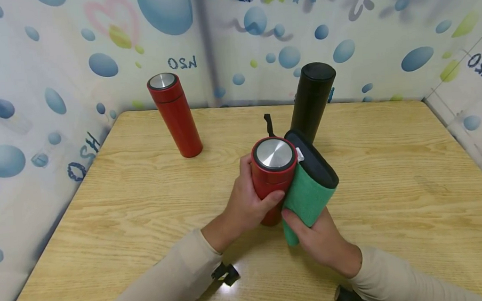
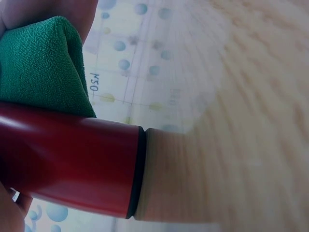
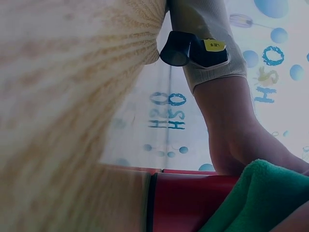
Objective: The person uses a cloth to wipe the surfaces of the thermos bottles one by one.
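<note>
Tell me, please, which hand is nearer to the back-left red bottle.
Left. The left hand is right of and in front of that bottle; the right hand is also in front but farther right.

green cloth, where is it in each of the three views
Head: green cloth, just right of centre, in the right hand.
Left wrist: upper left, above the held red flask.
Right wrist: lower right, overlapping that flask.
Shared landmark: that flask, next to the cloth in each view.

I get a bright, fairly crisp head view, with white glare on the wooden tabletop (image 1: pixel 122 202) and a sheen atop the nearer red flask (image 1: pixel 274 178), while both wrist views reach me dimmer and hazy, their woodgrain smeared soft.
</note>
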Demonstrator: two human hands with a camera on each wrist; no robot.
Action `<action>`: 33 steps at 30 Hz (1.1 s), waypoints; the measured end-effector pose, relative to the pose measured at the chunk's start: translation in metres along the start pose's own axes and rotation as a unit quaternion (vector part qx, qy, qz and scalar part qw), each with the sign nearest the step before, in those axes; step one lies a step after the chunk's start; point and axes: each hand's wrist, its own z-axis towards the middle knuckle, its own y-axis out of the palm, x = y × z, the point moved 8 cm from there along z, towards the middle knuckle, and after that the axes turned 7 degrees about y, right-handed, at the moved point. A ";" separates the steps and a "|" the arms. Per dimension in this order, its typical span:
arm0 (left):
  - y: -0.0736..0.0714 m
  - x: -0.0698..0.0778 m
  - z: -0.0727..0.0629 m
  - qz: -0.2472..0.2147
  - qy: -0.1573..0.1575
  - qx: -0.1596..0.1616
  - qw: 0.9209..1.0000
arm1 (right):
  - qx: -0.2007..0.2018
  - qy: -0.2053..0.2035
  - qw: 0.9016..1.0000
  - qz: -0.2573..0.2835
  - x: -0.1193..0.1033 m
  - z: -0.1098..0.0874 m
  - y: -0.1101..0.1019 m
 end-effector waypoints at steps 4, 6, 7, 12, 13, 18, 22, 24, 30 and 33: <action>0.000 0.001 0.000 0.000 0.005 0.001 1.000 | -0.004 -0.003 1.000 -0.002 0.000 0.001 0.001; 0.000 0.001 0.000 0.001 0.004 0.002 1.000 | -0.003 -0.008 1.000 -0.003 -0.001 0.001 0.001; -0.001 0.001 0.000 0.000 0.004 0.002 1.000 | -0.003 -0.010 1.000 -0.004 -0.001 0.001 0.001; -0.001 0.002 0.001 0.000 0.008 0.004 1.000 | -0.001 -0.006 1.000 -0.004 0.000 0.001 0.001; -0.001 0.003 0.001 0.000 0.009 0.004 1.000 | -0.001 -0.005 1.000 -0.004 0.000 0.001 0.001; -0.001 0.004 0.001 -0.004 0.012 0.007 1.000 | -0.004 -0.001 1.000 -0.005 0.001 0.001 0.001; -0.001 0.003 0.001 -0.004 0.011 0.008 1.000 | -0.008 0.005 1.000 -0.008 0.002 0.002 0.002; -0.001 0.003 0.001 -0.003 0.009 0.008 1.000 | -0.010 0.006 1.000 -0.010 0.003 0.002 0.002; -0.001 0.002 0.001 -0.006 0.003 0.005 1.000 | -0.011 0.014 1.000 -0.016 0.004 0.002 0.002; -0.001 0.002 0.001 -0.009 0.001 0.004 1.000 | -0.011 0.017 1.000 -0.014 0.004 0.003 0.002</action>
